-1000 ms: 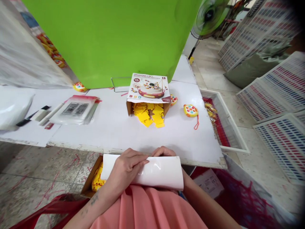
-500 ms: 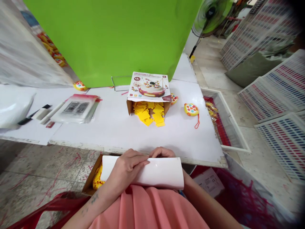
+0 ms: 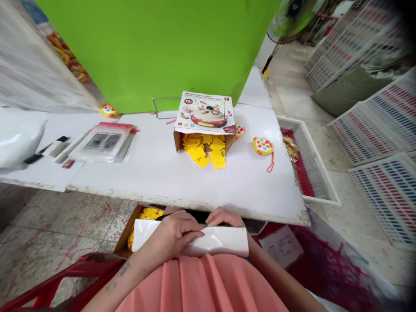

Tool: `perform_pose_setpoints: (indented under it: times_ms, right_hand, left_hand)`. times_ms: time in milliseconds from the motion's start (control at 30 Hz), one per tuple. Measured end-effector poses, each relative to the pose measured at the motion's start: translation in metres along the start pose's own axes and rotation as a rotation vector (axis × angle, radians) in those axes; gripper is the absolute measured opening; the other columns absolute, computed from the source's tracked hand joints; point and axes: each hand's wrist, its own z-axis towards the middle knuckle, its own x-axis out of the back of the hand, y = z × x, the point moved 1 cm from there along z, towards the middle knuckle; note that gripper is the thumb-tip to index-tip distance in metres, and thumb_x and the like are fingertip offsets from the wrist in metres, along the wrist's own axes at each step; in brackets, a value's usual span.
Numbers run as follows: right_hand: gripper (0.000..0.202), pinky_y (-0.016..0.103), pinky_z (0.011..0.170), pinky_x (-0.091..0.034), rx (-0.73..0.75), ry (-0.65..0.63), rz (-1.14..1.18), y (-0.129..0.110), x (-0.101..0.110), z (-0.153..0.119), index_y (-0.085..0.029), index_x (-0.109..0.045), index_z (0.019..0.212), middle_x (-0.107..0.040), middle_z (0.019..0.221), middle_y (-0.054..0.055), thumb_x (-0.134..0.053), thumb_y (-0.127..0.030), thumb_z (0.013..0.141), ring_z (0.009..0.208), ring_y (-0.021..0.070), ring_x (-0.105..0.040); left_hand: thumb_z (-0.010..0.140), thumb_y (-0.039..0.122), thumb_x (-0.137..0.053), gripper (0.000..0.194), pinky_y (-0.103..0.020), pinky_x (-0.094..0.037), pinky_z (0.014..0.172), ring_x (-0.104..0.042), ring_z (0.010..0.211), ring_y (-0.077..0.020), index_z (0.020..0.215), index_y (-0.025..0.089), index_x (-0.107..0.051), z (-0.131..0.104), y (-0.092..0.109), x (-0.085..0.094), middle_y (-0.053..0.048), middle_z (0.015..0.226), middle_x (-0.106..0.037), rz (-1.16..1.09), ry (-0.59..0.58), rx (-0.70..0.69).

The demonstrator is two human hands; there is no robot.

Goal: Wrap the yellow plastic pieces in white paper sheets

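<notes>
A glossy white sheet [image 3: 225, 239], bent into a curve, lies across my lap just below the table's front edge. Over its top left part rests my left hand [image 3: 180, 230], fingers together and thumb pressed on the sheet near the upper edge. My right hand [image 3: 225, 216] is curled over that same edge, its fingertips close to the left fingers and partly hidden behind the sheet. Beyond the hands, on the table, an open printed toy box [image 3: 205, 112] lies on its side, with flat yellow pieces [image 3: 205, 151] spilling from its mouth.
A yellow toy with coloured dots [image 3: 263, 146] and a red cord lies right of the box. Clear plastic bags [image 3: 102, 143] and a black marker [image 3: 43, 151] lie to the left. A green board [image 3: 162, 47] stands behind. Below left is a carton [image 3: 121, 242] of yellow pieces.
The sheet and both hands sit slightly lower, and the sheet shows less of its face. More of the yellow-filled carton shows behind it. The view has shifted a little.
</notes>
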Motion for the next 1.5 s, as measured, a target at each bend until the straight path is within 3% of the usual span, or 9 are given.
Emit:
perform_pose_setpoints:
  times_ms: [167, 267, 333, 533, 767, 1133, 1267, 1400, 1500]
  right_hand:
    - [0.016, 0.03, 0.073, -0.046, -0.257, -0.025, 0.114, 0.006, 0.009, -0.006, -0.019, -0.067, 0.087, -0.066, 0.088, 0.006, -0.063, -0.03, 0.077, 0.08, 0.0181, -0.061]
    - [0.016, 0.027, 0.066, -0.045, -0.4, 0.202, 0.139, -0.002, 0.025, -0.003, -0.019, -0.063, 0.09, -0.066, 0.084, 0.004, -0.055, -0.03, 0.083, 0.075, 0.0155, -0.06]
    - [0.016, 0.027, 0.073, -0.044, -0.347, 0.276, 0.021, -0.018, 0.036, 0.004, -0.019, -0.063, 0.089, -0.065, 0.087, 0.004, -0.052, -0.029, 0.085, 0.082, 0.016, -0.059]
    - [0.026, 0.029, 0.078, -0.043, -0.23, 0.127, -0.297, -0.065, 0.051, 0.021, -0.024, -0.059, 0.107, -0.06, 0.097, 0.004, -0.042, -0.032, 0.09, 0.089, 0.0165, -0.056]
    - [0.033, 0.028, 0.083, -0.042, -0.164, 0.113, -0.329, -0.053, 0.042, 0.019, -0.025, -0.056, 0.111, -0.054, 0.1, 0.003, -0.062, -0.028, 0.078, 0.092, 0.016, -0.052]
    - [0.031, 0.021, 0.064, -0.042, -0.361, 0.074, -0.327, -0.044, 0.041, 0.025, -0.026, -0.061, 0.102, -0.059, 0.076, -0.004, -0.069, -0.027, 0.072, 0.07, 0.0103, -0.054]
    - [0.028, 0.022, 0.067, -0.042, -0.349, -0.001, -0.381, -0.049, 0.041, 0.032, -0.026, -0.06, 0.105, -0.06, 0.082, -0.003, -0.062, -0.028, 0.077, 0.073, 0.0108, -0.055]
    - [0.038, 0.025, 0.076, -0.043, -0.308, -0.035, -0.471, -0.056, 0.04, 0.038, -0.026, -0.06, 0.106, -0.062, 0.095, -0.002, -0.07, -0.03, 0.069, 0.084, 0.0139, -0.055]
    - [0.028, 0.024, 0.072, -0.043, -0.331, -0.026, -0.467, -0.056, 0.04, 0.04, -0.025, -0.062, 0.101, -0.064, 0.091, -0.001, -0.066, -0.03, 0.073, 0.082, 0.014, -0.056]
  left_hand:
    - [0.084, 0.024, -0.053, 0.017, -0.025, -0.043, 0.074, -0.057, 0.081, -0.0147, 0.085, 0.024, -0.069, 0.0, 0.003, 0.002, -0.001, 0.08, -0.067, 0.001, 0.002, 0.042]
    - [0.085, 0.02, -0.05, 0.017, -0.027, -0.041, 0.074, -0.055, 0.08, -0.0153, 0.081, 0.021, -0.066, 0.002, 0.004, 0.007, -0.001, 0.08, -0.065, 0.036, 0.068, 0.068]
    - [0.086, 0.019, -0.048, 0.018, -0.029, -0.04, 0.076, -0.052, 0.08, -0.0161, 0.08, 0.02, -0.064, 0.005, 0.005, 0.01, -0.001, 0.078, -0.064, 0.064, 0.107, 0.049]
    - [0.088, 0.021, -0.046, 0.017, -0.031, -0.04, 0.081, -0.048, 0.087, -0.0172, 0.088, 0.022, -0.063, 0.009, 0.004, 0.015, -0.002, 0.09, -0.061, 0.102, 0.224, 0.005]
    - [0.088, 0.024, -0.046, 0.019, -0.03, -0.042, 0.078, -0.047, 0.089, -0.0181, 0.089, 0.024, -0.064, 0.004, -0.003, 0.013, -0.003, 0.087, -0.057, 0.074, 0.28, 0.058]
    - [0.087, 0.022, -0.046, 0.019, -0.033, -0.041, 0.075, -0.046, 0.084, -0.0195, 0.079, 0.021, -0.063, 0.004, -0.004, 0.013, -0.004, 0.079, -0.055, 0.124, 0.336, 0.03]
    - [0.088, 0.021, -0.043, 0.02, -0.033, -0.04, 0.071, -0.046, 0.08, -0.0198, 0.078, 0.02, -0.061, 0.003, -0.006, 0.014, -0.004, 0.075, -0.052, 0.179, 0.345, 0.068]
    - [0.087, 0.018, -0.042, 0.019, -0.033, -0.039, 0.07, -0.046, 0.076, -0.019, 0.081, 0.019, -0.06, 0.004, -0.009, 0.016, -0.004, 0.075, -0.052, 0.198, 0.345, 0.066]
    - [0.086, 0.016, -0.042, 0.018, -0.033, -0.039, 0.069, -0.047, 0.076, -0.0192, 0.081, 0.019, -0.059, 0.003, -0.012, 0.016, -0.004, 0.075, -0.052, 0.21, 0.353, 0.068]
